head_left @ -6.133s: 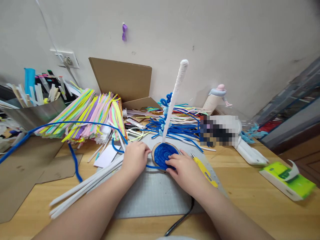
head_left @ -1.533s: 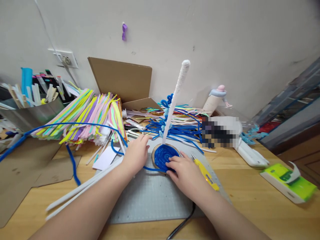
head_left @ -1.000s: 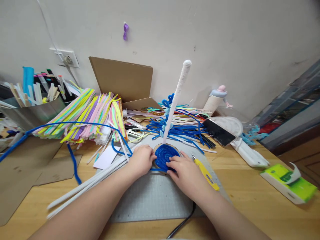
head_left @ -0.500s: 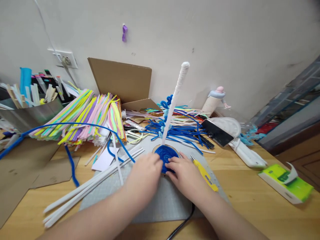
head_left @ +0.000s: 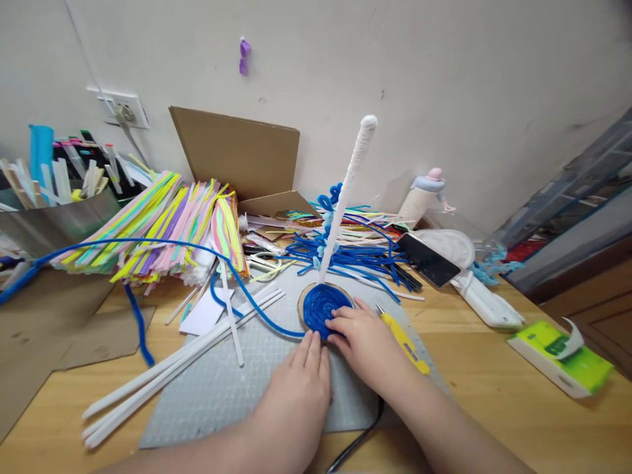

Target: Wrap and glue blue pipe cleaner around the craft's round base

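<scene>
A round cardboard base point(head_left: 301, 307) lies on the grey cutting mat, topped by a flat coil of blue pipe cleaner point(head_left: 320, 306). From the coil's lower left edge a loose blue pipe cleaner strand point(head_left: 269, 323) arcs off to the left. My left hand point(head_left: 301, 378) has its fingers pressed together on that strand at the near rim; its thumb is hidden. Over the right side of the coil, my right hand point(head_left: 363, 336) rests with fingers apart, touching the coil and base. A white wrapped stem point(head_left: 344, 197) stands tilted behind the coil.
White strips point(head_left: 187, 355) lie left on the cutting mat point(head_left: 222, 395). A yellow cutter pen point(head_left: 405, 342) is beside my right hand, with a black cord point(head_left: 358, 438) below. Pipe cleaner bundles point(head_left: 162, 230), a phone point(head_left: 428, 259) and a green box point(head_left: 560, 359) surround the mat.
My left hand has moved down from the coil's left side to its near edge, uncovering more of the coil. The loose strand now dips lower toward the base. My right hand stays nearly still.
</scene>
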`<state>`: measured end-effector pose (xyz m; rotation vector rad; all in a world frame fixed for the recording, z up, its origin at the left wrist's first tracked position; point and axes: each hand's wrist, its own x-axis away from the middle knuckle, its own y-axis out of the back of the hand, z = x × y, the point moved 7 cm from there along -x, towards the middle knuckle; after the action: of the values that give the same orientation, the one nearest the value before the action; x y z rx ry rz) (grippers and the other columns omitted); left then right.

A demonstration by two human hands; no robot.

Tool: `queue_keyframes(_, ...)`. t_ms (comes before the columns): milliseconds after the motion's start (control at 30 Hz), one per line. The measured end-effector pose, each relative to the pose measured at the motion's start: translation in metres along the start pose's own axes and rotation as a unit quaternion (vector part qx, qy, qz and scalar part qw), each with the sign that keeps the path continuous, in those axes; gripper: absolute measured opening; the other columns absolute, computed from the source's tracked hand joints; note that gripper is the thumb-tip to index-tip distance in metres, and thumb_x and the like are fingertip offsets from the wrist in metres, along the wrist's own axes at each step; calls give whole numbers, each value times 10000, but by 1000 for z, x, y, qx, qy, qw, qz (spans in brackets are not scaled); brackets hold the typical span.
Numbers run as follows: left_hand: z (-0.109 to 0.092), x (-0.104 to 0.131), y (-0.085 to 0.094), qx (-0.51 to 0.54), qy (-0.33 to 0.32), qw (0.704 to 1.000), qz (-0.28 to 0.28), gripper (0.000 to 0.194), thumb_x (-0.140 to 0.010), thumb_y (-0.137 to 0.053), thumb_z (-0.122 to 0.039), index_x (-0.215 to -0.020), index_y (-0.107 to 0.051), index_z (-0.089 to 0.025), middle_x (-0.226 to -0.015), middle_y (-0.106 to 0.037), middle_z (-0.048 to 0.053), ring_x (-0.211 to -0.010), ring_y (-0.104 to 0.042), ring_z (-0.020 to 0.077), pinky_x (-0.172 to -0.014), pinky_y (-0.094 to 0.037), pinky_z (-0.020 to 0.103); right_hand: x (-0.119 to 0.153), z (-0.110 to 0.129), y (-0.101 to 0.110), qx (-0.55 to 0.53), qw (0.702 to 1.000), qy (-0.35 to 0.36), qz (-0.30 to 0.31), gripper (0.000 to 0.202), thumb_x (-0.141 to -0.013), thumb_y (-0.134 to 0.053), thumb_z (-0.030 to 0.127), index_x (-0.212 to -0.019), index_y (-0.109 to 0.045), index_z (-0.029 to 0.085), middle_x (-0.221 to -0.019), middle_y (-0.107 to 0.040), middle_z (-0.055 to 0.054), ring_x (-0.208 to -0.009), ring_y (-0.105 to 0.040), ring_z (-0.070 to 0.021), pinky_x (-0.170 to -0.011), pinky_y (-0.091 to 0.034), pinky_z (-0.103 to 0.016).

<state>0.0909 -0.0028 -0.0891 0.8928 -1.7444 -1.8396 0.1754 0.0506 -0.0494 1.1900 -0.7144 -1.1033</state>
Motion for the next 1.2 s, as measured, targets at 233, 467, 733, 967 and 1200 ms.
queue_keyframes(233,-3,-1,-5,3,-21,999,32,488,-838,-480,-230,-1291,-502,-49,-1368,-452,201,-1260,-453,303,-1005,-425,407,0,0,0,0,1000,-1,0,196,-823,-583,169,-947,-723,227,-1005,-700,-64,-1013,-606,-203,-1076,-275,-411)
queue_keyframes(467,-6,-1,-5,-26,-33,999,15,472,-832,-482,-228,-1257,-520,-25,-1351,-468,225,-1266,-442,315,-1035,-392,411,1,0,-1,-1,1000,-4,7,197,-826,-583,174,-956,-721,231,-1002,-698,-58,-1006,-603,-202,-1069,-274,-409)
queue_keyframes(733,-7,-5,1,-14,-19,999,46,393,-842,-478,-179,-1200,-556,-38,-1335,-484,231,-1240,-468,310,-961,-441,414,-11,7,3,39,998,-10,43,219,-875,-502,233,-849,-720,215,-868,-680,-43,-871,-604,-177,-973,-347,-347)
queue_keyframes(967,-10,-5,4,-49,-39,997,42,413,-819,-532,-204,-1174,-575,2,-1283,-521,248,-1249,-442,328,-1018,-381,436,-35,15,-1,79,991,-90,63,237,-825,-543,404,-820,-655,195,-912,-653,-63,-809,-603,-208,-648,-408,-295)
queue_keyframes(1200,-9,-6,5,-58,-49,995,67,368,-817,-522,-205,-1124,-614,-25,-1185,-597,211,-1164,-511,319,-1009,-370,434,-43,16,-14,96,990,-79,70,265,-829,-496,402,-837,-640,179,-925,-648,-76,-815,-612,-213,-661,-414,-303)
